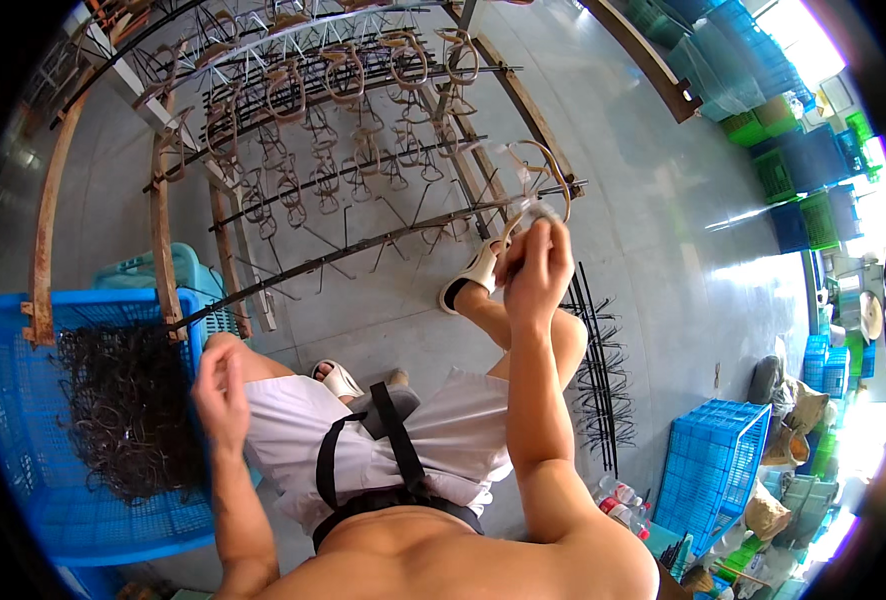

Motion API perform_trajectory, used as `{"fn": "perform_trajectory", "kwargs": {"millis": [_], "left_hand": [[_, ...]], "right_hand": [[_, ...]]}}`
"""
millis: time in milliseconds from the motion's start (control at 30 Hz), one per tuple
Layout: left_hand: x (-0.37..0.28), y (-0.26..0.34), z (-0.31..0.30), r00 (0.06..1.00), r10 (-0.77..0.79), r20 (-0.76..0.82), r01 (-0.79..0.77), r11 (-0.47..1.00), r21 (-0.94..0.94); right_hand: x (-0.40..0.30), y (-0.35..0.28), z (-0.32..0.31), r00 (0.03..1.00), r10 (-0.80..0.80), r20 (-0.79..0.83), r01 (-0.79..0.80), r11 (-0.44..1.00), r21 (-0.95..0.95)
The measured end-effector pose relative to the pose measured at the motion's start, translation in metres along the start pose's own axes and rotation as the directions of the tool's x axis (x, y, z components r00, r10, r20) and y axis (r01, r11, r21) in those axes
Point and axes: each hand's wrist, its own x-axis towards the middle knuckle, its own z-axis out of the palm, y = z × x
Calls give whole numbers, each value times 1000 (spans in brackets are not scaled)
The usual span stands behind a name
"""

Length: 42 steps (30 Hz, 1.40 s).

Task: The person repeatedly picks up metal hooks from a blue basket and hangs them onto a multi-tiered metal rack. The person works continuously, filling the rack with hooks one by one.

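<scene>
My right hand [536, 259] is raised at the right end of a black hooked rod [323, 259], its fingers closed on a curved brown eyeglass frame [567, 187] that has bits of clear film on it. My left hand [221, 386] is above my left thigh, beside a blue plastic crate [112, 536]; its fingers are loosely curled and I cannot tell if anything is in them. The crate holds a tangled heap of dark, thin curved pieces [131, 412]. Ahead, many brown eyeglass frames [345, 71] hang from the hooks of other rods.
A rack with rusty wooden bars [161, 225] carries the rods. On the floor at my right lie more hooked rods [600, 382], plastic bottles [623, 502] and a blue crate [709, 465]. Blue and green crates [810, 187] line the far right. A teal basket [180, 262] stands behind the left crate.
</scene>
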Motion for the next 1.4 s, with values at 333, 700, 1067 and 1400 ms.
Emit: {"fn": "perform_trajectory", "kwargs": {"millis": [333,700,1067,1400], "left_hand": [[-43,-85,-60,962,-169,215,-10,764,645],[-29,-102,-75,979,14,-202,108,807,580],[-26,-129,-94,960,-255,-116,278,823,495],[-26,-73,-84,949,-162,-270,242,924,297]], "right_hand": [[32,38,6,965,230,-126,-224,973,58],[27,31,9,962,269,-38,-268,963,27],[18,43,6,991,98,87,-75,969,-237],[25,44,5,998,66,-12,-67,976,-205]]}}
